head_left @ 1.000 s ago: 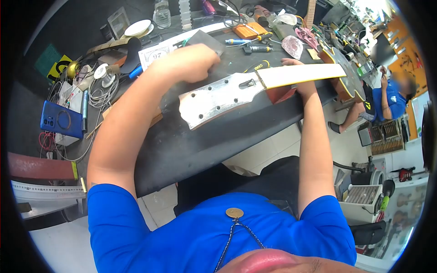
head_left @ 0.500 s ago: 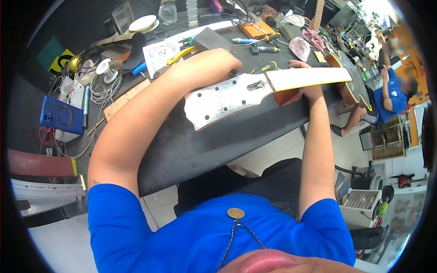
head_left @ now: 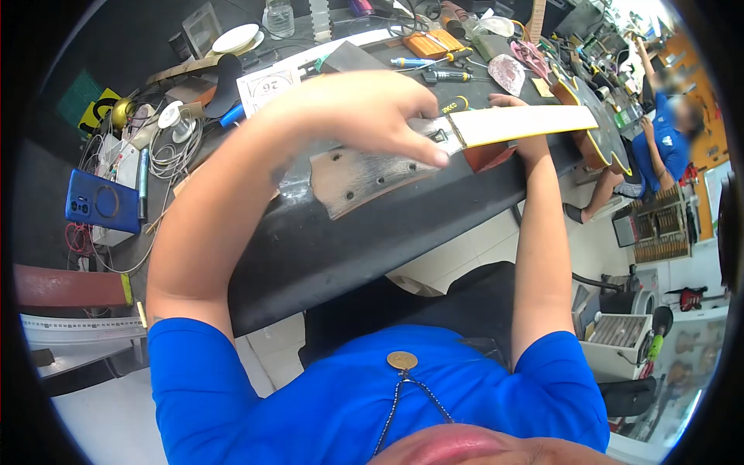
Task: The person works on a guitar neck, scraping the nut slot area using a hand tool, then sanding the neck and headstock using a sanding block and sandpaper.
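Note:
An electric guitar's long neck (head_left: 527,125), with pale fretboard face and yellow edge, lies across the bench's front. Its bare headstock (head_left: 360,180), with several tuner holes, points left. Over the headstock's upper edge is my left hand (head_left: 387,116), palm down, thumb stretched toward the nut and apart from the bent fingers; nothing shows in it. From below, my right hand (head_left: 531,147) wraps around the neck, its fingertips showing beyond the far edge. A reddish-brown block (head_left: 490,157) sits under the neck beside that hand. The dark guitar body (head_left: 593,116) extends to the right.
Beyond the neck lie screwdrivers (head_left: 448,77), a dark grey block (head_left: 356,62) and an orange box (head_left: 432,45). Coiled cable (head_left: 172,155) and a blue phone (head_left: 102,200) are at left. Another person in a blue shirt (head_left: 673,147) works at far right.
My left hand has come from beyond the headstock to over it, its thumb now extended. The headstock looks darker, less shiny. My right hand keeps its place on the neck.

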Demonstrator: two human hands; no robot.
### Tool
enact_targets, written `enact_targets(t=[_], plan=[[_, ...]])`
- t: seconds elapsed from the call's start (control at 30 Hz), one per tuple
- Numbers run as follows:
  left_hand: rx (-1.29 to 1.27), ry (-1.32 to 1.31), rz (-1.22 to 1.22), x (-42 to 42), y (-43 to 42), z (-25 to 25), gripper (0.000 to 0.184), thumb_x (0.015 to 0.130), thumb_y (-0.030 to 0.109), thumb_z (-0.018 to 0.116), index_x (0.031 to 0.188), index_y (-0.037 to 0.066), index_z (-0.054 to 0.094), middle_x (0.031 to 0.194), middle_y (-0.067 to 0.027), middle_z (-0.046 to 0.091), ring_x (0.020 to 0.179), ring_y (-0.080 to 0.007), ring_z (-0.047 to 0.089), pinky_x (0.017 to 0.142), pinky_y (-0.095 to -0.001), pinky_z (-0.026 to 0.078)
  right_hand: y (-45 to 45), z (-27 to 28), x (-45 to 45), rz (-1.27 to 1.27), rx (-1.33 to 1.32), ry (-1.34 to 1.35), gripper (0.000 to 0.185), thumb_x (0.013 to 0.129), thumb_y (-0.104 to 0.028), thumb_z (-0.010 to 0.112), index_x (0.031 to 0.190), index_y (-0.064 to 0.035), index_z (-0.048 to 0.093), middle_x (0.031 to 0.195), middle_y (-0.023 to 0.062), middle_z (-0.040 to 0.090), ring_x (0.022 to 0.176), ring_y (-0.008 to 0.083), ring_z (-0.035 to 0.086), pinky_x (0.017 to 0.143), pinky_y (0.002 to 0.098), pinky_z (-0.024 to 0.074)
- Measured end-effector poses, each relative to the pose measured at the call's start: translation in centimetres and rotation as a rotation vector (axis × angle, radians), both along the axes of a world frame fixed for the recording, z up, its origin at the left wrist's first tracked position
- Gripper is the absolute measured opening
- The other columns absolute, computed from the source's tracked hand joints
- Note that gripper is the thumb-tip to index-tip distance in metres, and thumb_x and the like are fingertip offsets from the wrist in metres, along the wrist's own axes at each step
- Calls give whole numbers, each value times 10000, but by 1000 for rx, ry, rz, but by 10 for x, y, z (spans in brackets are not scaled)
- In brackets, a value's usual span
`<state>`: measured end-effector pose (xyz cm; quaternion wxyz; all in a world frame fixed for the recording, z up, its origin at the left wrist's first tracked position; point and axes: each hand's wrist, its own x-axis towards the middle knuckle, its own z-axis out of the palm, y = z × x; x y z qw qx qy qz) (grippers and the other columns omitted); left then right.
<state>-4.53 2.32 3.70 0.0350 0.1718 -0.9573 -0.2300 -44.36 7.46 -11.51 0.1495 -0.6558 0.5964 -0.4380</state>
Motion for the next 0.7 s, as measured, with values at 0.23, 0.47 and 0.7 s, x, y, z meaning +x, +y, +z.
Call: enact_targets(t=[0.23, 0.47, 0.7], plan=[[-66, 35, 171, -18, 18, -6, 561, 892, 492, 786, 1121, -17, 729, 964, -194, 749, 961, -324, 722, 863, -436, 556, 0, -4, -4, 1, -32, 26, 257, 927, 44, 613, 1163, 25, 714, 1291, 174, 724, 1147, 280, 707, 1000, 371, 559], [425, 247, 452, -19, -25, -26, 421, 982, 387, 734, 1139, -3, 752, 945, -87, 754, 873, -182, 684, 809, -348, 524, -1, -7, -10, -21, -6, 73, 298, 982, -167, 666, 1203, 23, 725, 1356, 144, 699, 1164, 188, 673, 1016, 326, 535], [600, 192, 118, -25, -15, -35, 349, 968, 339, 775, 1109, 19, 765, 982, -57, 761, 892, -107, 660, 805, -310, 514, -2, -6, -8, -39, 3, 62, 273, 961, -91, 657, 1201, 22, 723, 1313, 150, 720, 1153, 214, 690, 1005, 338, 545]])
